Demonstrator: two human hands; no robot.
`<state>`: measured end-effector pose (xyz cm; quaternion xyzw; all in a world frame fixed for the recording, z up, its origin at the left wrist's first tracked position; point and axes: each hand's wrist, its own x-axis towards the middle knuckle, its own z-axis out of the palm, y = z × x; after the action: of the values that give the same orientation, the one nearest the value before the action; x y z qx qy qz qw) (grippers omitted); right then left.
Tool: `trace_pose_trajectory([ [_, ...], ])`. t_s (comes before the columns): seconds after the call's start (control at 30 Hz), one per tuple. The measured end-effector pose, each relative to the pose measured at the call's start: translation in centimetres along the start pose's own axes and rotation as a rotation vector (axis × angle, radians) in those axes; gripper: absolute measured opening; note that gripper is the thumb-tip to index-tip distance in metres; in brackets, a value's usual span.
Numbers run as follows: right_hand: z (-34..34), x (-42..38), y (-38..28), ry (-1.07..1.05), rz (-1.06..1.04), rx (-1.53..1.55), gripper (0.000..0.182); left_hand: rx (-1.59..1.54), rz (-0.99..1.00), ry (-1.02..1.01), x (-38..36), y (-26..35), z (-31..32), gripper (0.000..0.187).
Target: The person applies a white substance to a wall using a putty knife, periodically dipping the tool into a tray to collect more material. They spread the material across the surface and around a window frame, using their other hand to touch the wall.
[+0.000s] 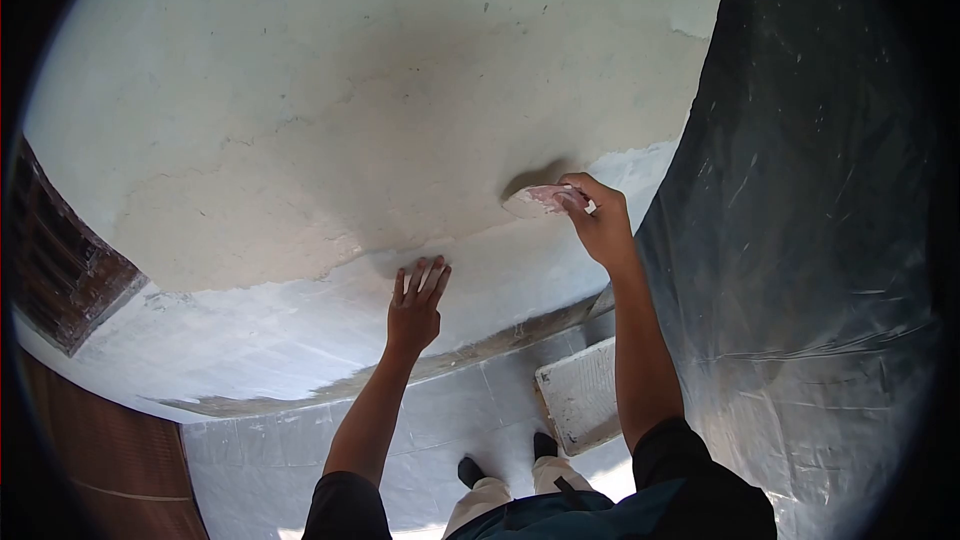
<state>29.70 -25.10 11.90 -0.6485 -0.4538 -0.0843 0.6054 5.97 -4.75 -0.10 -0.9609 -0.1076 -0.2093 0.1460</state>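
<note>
In front of me is a wall [400, 140] with a beige-grey coat on its upper part and a whiter band below. My right hand [602, 225] grips a pinkish, flat scraper [545, 200] smeared with pale filler. The scraper's edge is at or very near the wall, just above the border between the two coats; exact contact is hard to tell. Lower and to the left, my left hand [416, 310] is open, its fingers spread and their tips against the wall close to that border.
Dark plastic sheeting [790, 200] hangs along the right. A whitish, stained rectangular tray [580, 395] lies on the sheet-covered floor [290, 460] near my feet. At the left are a dark wooden slatted vent [70, 250] and a brown wooden panel [110, 440].
</note>
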Motion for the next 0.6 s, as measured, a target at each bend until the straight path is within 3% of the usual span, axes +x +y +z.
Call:
trace_pose_trajectory([
  [0.07,1.2,-0.1,-0.3,-0.116,0.0,-0.07,0.023,0.0,0.001,0.001,0.0,0.0,0.0,0.074],
  [0.2,0.7,0.4,0.5,0.067,0.125,-0.018,0.022,0.005,0.002,-0.028,0.1,-0.1,-0.3,0.073],
  [0.27,0.4,0.1,0.0,0.127,0.081,0.016,0.021,-0.006,0.003,-0.042,0.1,-0.2,-0.5,0.07],
  [0.33,1.1,-0.2,-1.5,-0.028,0.014,0.02,0.022,-0.021,0.003,-0.057,0.1,-0.1,-0.4,0.068],
  [0.37,2.2,-0.2,-1.6,-0.116,0.08,-0.026,0.023,-0.008,0.01,-0.037,0.0,-0.1,-0.2,0.068],
  [0.4,3.3,-0.2,-2.0,-0.118,-0.013,-0.041,0.024,0.006,0.018,-0.015,0.0,-0.1,-0.1,0.068],
  [0.57,2.4,0.2,0.4,0.101,0.101,-0.048,0.02,-0.01,0.017,-0.03,0.2,-0.3,-0.4,0.069],
  [0.6,1.8,-0.1,0.3,0.134,0.107,0.085,0.019,-0.021,0.015,-0.056,0.1,-0.2,-0.6,0.069],
])
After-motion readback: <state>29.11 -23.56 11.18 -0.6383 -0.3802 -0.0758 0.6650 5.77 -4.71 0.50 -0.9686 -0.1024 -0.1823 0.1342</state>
